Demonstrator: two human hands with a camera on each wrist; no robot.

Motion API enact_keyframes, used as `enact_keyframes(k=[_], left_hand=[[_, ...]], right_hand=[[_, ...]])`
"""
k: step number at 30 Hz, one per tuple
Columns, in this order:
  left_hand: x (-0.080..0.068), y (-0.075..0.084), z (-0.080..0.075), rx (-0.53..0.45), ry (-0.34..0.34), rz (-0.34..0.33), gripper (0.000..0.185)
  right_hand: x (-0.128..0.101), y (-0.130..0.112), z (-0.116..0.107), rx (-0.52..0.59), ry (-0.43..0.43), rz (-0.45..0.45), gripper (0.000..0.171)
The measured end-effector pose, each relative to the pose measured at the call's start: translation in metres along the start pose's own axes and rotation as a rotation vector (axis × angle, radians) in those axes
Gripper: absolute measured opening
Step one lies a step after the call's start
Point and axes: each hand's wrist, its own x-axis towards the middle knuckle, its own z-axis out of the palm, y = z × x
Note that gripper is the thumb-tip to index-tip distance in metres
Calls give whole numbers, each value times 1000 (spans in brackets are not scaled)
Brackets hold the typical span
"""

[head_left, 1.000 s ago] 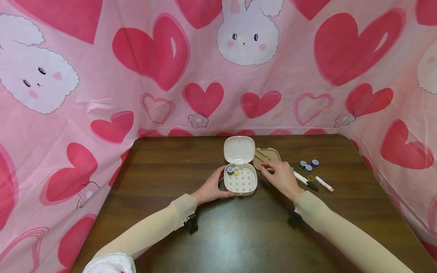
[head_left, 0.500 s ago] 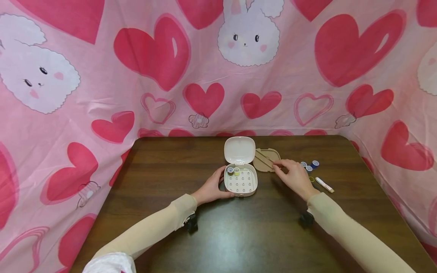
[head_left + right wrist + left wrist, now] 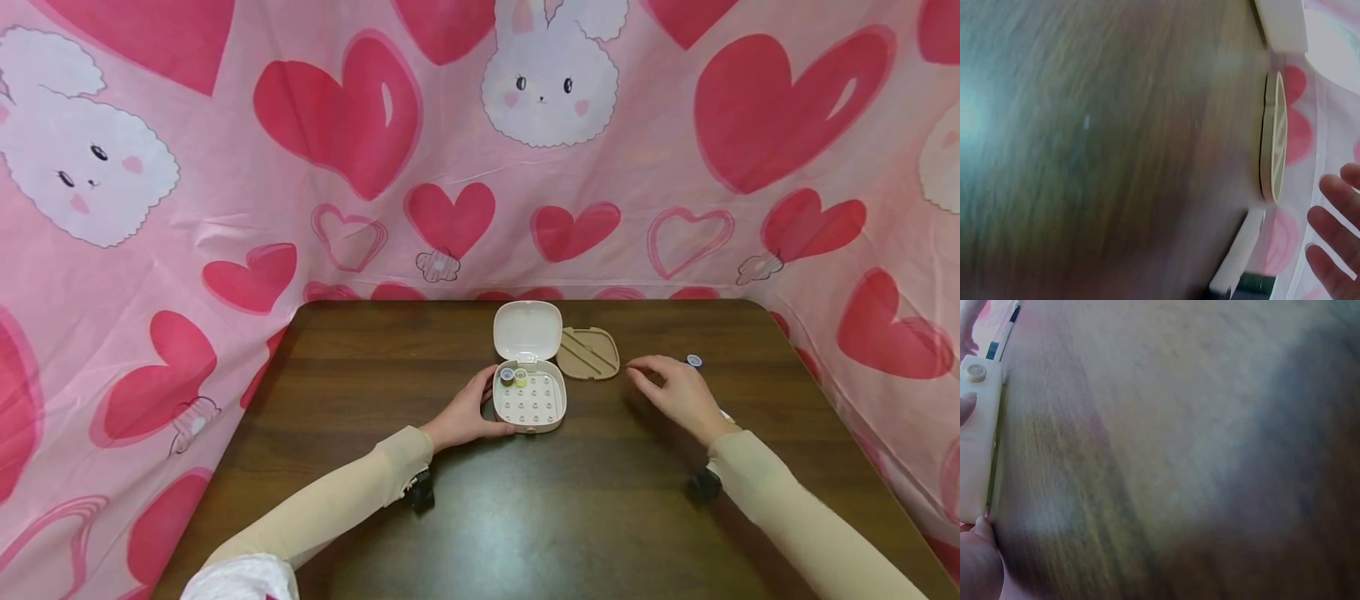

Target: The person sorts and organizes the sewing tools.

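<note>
My left hand (image 3: 465, 414) grips the left side of a small white sewing box (image 3: 561, 407), thumb at the front and fingers at the side. Its lid (image 3: 527, 330) stands open at the back. Two thread spools, a dark one (image 3: 507, 377) and a yellow one (image 3: 521, 377), sit on pegs in the back left corner; the other pegs are bare. My right hand (image 3: 678, 396) hovers right of the box, and its fingers (image 3: 1334, 228) are spread and hold nothing. A blue spool (image 3: 693, 361) shows just behind this hand, which hides the other small things there.
A tan tray insert (image 3: 588, 354) with diagonal ridges lies right of the box on the brown wooden table (image 3: 375, 367). In the right wrist view, a white pen-like tool (image 3: 1238, 253) with a dark end lies near the tray. A pink heart-print cloth (image 3: 450, 150) hangs behind the table.
My right hand has moved right, away from the tan tray, to over the spools and pen-like tool, which it now mostly covers. The left hand and box have stayed put.
</note>
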Motion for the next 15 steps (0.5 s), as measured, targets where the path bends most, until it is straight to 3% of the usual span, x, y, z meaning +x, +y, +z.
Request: enact_keyframes(k=[5, 15], left_hand=[[0, -1, 0, 11, -3, -7, 110], [0, -2, -1, 14, -6, -18, 110]], right_hand=[[-4, 10, -11, 5, 16, -11, 15], [-13, 39, -31, 138, 31, 119, 31]])
